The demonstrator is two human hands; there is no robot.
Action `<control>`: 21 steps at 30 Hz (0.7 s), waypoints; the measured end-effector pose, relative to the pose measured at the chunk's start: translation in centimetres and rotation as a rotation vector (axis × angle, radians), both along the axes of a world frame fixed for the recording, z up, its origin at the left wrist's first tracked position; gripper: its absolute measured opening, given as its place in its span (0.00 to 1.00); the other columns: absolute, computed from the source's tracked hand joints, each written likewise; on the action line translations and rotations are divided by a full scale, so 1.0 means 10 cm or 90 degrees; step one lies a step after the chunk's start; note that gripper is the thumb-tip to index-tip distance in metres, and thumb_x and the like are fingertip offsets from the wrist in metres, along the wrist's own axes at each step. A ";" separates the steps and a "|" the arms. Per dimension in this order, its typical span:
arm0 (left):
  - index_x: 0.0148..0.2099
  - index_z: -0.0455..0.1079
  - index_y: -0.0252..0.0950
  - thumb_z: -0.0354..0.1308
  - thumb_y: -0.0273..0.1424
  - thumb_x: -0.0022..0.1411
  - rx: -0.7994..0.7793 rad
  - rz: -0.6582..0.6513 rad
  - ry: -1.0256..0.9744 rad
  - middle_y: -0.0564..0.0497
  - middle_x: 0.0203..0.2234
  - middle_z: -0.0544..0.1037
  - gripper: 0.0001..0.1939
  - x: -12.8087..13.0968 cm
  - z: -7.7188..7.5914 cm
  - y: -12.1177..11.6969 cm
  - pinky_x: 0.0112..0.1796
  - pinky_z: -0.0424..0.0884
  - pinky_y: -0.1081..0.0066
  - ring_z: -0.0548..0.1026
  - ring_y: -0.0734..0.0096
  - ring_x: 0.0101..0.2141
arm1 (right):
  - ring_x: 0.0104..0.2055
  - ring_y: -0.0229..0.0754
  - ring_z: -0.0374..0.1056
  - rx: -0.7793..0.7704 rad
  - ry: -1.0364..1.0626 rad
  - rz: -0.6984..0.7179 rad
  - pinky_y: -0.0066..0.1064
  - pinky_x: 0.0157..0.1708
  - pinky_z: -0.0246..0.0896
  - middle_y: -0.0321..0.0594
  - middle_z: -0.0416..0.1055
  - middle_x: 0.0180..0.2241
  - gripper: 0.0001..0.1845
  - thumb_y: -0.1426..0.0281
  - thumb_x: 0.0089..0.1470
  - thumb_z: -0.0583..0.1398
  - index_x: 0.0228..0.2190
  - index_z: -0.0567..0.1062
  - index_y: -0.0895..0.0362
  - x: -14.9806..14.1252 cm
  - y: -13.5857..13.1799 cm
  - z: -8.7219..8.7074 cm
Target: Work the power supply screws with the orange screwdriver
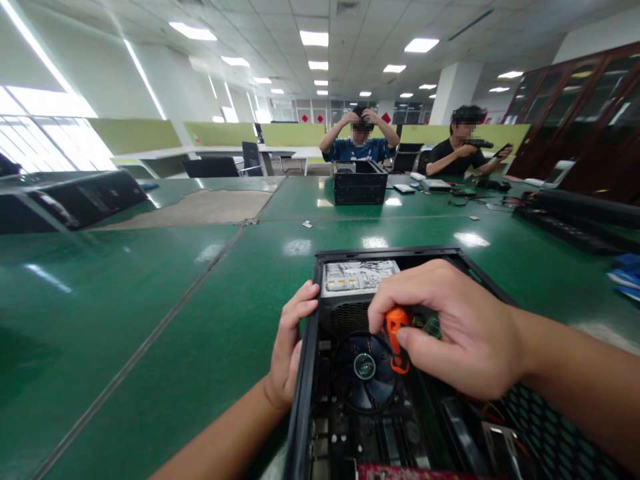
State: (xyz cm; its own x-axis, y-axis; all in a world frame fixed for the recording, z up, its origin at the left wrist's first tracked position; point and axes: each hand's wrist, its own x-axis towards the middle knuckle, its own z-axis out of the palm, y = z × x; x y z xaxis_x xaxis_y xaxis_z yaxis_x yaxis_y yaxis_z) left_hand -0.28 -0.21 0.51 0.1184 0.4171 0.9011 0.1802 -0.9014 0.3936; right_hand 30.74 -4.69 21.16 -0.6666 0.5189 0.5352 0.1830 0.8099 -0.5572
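Note:
An open black computer case lies on the green table in front of me, its inside facing up. My left hand grips the case's left edge, the fingers curled over the frame. In my right hand is a screwdriver with an orange and black handle, held over the inside of the case. Its tip is out of sight. Just left of the screwdriver sits a round cooling fan. A labelled metal box fills the far end, partly behind my right hand. A red circuit board shows at the bottom.
Across the green table, two people sit, one behind another black case. Small parts and cables lie by the person on the right. More dark cases stand at far left. Something blue is at the right edge.

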 end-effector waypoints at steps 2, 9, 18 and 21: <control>0.84 0.77 0.48 0.64 0.39 0.91 0.006 0.004 0.007 0.42 0.80 0.86 0.27 0.00 0.02 0.00 0.84 0.78 0.46 0.82 0.50 0.83 | 0.27 0.40 0.72 0.009 -0.018 -0.004 0.32 0.33 0.67 0.32 0.81 0.29 0.10 0.75 0.54 0.65 0.37 0.84 0.50 0.00 0.01 -0.03; 0.85 0.76 0.48 0.64 0.38 0.91 0.014 0.000 0.012 0.42 0.81 0.85 0.28 0.01 0.05 -0.01 0.85 0.77 0.47 0.81 0.51 0.84 | 0.27 0.38 0.74 0.045 -0.001 -0.007 0.30 0.33 0.69 0.34 0.83 0.29 0.12 0.76 0.56 0.64 0.38 0.87 0.53 0.00 -0.02 0.00; 0.84 0.78 0.48 0.65 0.38 0.90 0.001 0.004 0.003 0.41 0.80 0.86 0.27 0.00 0.00 0.01 0.84 0.78 0.44 0.82 0.47 0.83 | 0.29 0.39 0.80 0.081 -0.047 -0.001 0.27 0.36 0.74 0.40 0.88 0.31 0.16 0.77 0.56 0.61 0.38 0.90 0.60 -0.02 -0.11 0.16; 0.84 0.77 0.48 0.64 0.39 0.91 0.000 0.001 0.005 0.41 0.80 0.86 0.27 0.00 -0.01 0.01 0.84 0.78 0.44 0.82 0.47 0.83 | 0.29 0.38 0.80 0.080 -0.039 -0.001 0.27 0.36 0.74 0.39 0.88 0.32 0.16 0.77 0.56 0.62 0.38 0.90 0.60 -0.01 -0.11 0.11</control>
